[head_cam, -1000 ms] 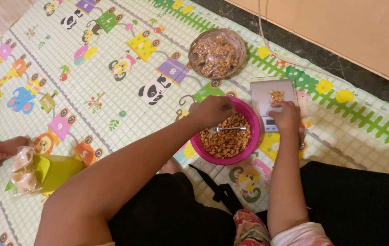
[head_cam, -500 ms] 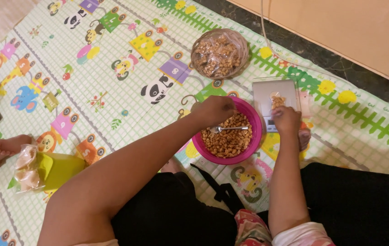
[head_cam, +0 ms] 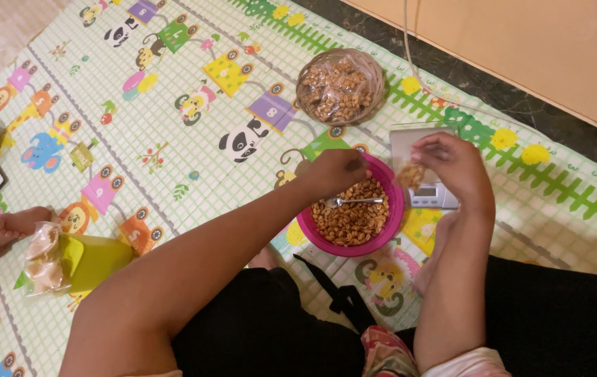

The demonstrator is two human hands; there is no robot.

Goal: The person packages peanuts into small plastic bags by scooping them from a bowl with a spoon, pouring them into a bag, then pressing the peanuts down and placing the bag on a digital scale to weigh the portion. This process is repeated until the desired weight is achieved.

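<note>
Pink bowl (head_cam: 351,209) of nuts sits between my arms. My left hand (head_cam: 335,171) rests on its far rim, grip closed on the spoon (head_cam: 351,202) handle, which it hides. My right hand (head_cam: 452,167), raised just right of the bowl, pinches a small clear packet (head_cam: 410,174); it has lifted it off the scale (head_cam: 427,167) since before.

pink bowl (head_cam: 388,237), green animal-print mat (head_cam: 172,139)
</note>
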